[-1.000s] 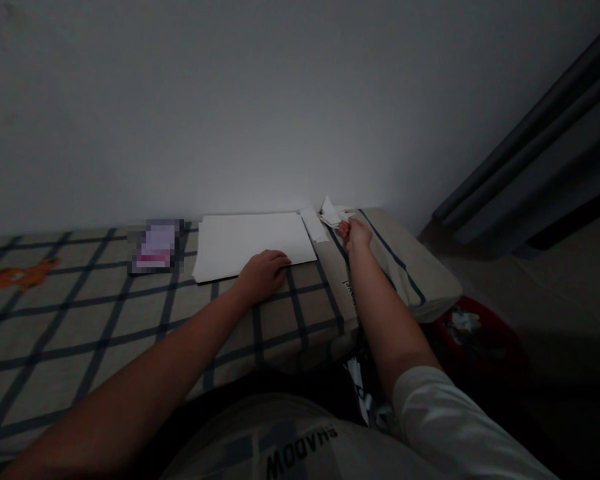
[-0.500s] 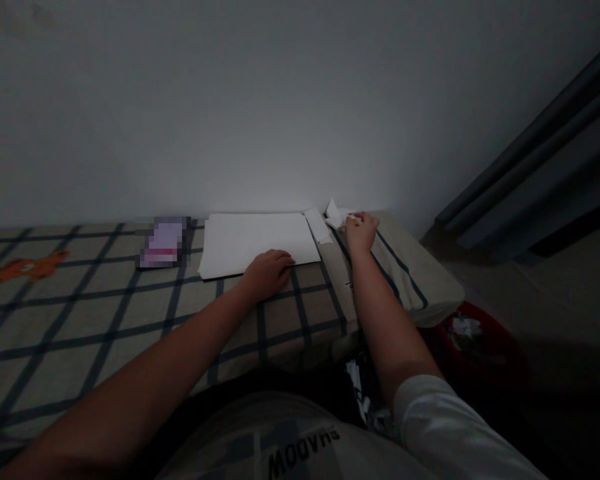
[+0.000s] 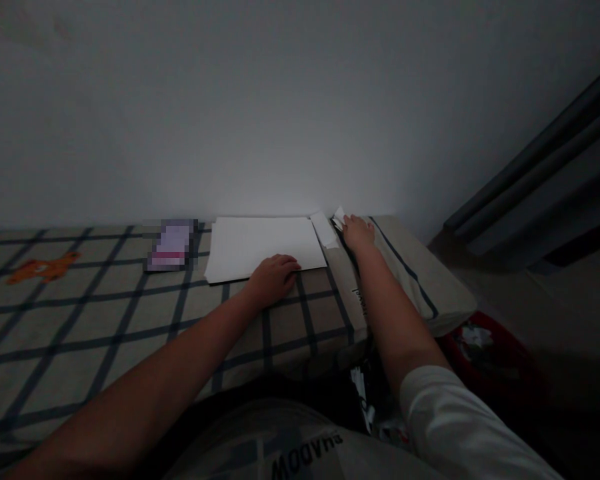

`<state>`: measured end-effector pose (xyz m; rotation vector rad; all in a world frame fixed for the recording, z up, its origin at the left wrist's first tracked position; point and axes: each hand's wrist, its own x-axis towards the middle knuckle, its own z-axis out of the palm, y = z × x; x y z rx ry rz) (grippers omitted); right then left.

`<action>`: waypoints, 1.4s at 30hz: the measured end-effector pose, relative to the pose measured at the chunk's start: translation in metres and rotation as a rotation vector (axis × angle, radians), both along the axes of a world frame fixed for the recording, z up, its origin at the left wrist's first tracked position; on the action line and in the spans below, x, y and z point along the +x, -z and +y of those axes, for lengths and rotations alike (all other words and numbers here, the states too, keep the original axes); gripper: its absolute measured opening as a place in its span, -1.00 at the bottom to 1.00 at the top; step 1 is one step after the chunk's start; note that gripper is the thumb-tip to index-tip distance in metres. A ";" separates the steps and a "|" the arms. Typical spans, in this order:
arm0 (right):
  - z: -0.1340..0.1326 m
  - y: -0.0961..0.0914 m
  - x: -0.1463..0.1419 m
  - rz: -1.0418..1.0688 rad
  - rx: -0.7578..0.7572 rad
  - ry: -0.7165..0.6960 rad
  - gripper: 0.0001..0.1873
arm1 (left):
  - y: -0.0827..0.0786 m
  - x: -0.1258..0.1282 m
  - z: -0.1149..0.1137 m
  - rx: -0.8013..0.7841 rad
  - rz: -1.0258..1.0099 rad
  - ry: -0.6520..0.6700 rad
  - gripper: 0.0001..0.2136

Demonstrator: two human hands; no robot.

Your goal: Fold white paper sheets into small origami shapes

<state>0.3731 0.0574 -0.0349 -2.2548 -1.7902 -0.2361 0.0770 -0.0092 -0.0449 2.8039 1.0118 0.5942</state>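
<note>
My left hand (image 3: 274,279) rests flat on the near edge of a stack of white paper (image 3: 260,243), fingers stretched to the right. A narrow white paper strip (image 3: 325,230) lies slantwise at the stack's right edge. Farther right, my right hand (image 3: 359,233) is closed around a small folded piece of white paper (image 3: 339,215). Part of that piece sticks out to the left of the fingers; the rest is hidden under the hand.
A checked cloth (image 3: 145,320) covers the surface against the wall. On it, left of the stack, lie a pixelated purple item (image 3: 173,243) and a flat orange figure (image 3: 45,268). A red bin (image 3: 510,353) with scraps stands on the floor at right, below a dark curtain (image 3: 555,180).
The white piece at my right hand stood spread out and peaked; now it is lower and more covered by the hand. My left hand stays on the stack. The view has shifted slightly.
</note>
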 end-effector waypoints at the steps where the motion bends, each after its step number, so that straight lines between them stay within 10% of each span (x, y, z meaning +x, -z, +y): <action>1: 0.002 0.001 0.000 -0.005 -0.009 0.003 -0.51 | -0.001 0.000 0.000 -0.005 0.000 -0.003 -0.70; 11: 0.011 0.015 0.000 0.055 -0.146 0.031 -0.40 | -0.001 0.000 0.000 -0.016 -0.010 0.003 -0.70; 21: -0.006 -0.001 -0.017 -0.001 0.187 -0.001 -0.40 | 0.000 0.000 -0.002 -0.021 -0.036 0.006 -0.69; 27: -0.025 -0.035 -0.071 0.003 0.288 -0.305 -0.53 | -0.003 -0.002 -0.004 0.042 -0.092 -0.010 -0.70; 33: -0.032 -0.044 -0.144 0.115 0.012 -0.841 -0.66 | -0.036 -0.030 0.002 0.013 0.066 -0.208 -0.71; 42: -0.022 -0.011 -0.164 0.162 -0.138 -0.887 -0.53 | -0.038 -0.098 0.029 -0.014 0.184 -0.037 -0.59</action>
